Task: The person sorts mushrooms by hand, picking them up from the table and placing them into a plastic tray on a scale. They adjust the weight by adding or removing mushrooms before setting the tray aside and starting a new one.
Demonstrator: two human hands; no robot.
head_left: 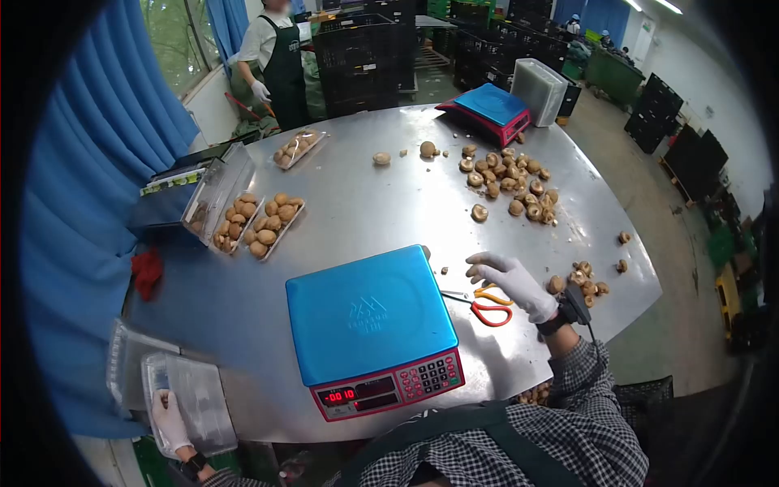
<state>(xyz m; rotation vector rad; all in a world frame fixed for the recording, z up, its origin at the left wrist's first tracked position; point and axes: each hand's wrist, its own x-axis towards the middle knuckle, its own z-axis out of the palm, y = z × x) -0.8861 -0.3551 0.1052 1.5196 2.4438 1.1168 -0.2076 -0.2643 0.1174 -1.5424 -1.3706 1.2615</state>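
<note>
At the lower left my left hand (169, 420), in a white glove, has its fingers closed on the edge of a clear plastic tray (203, 398). My right hand (517, 284), also gloved, is held over the metal table with its fingers apart and nothing in them. Close beside it lie scissors (492, 315) with one red and one orange handle loop. Between my hands stands a scale (373, 316) with a bare blue top and a lit red display. Mushrooms (580, 280) lie in a small group right of my right hand.
A bigger pile of mushrooms (511, 183) is spread farther back, near a second scale (491, 109). Filled packs of mushrooms (274, 223) sit at the left by a blue curtain (97, 146). A person in an apron (280, 65) stands behind the table, near black crates (357, 61).
</note>
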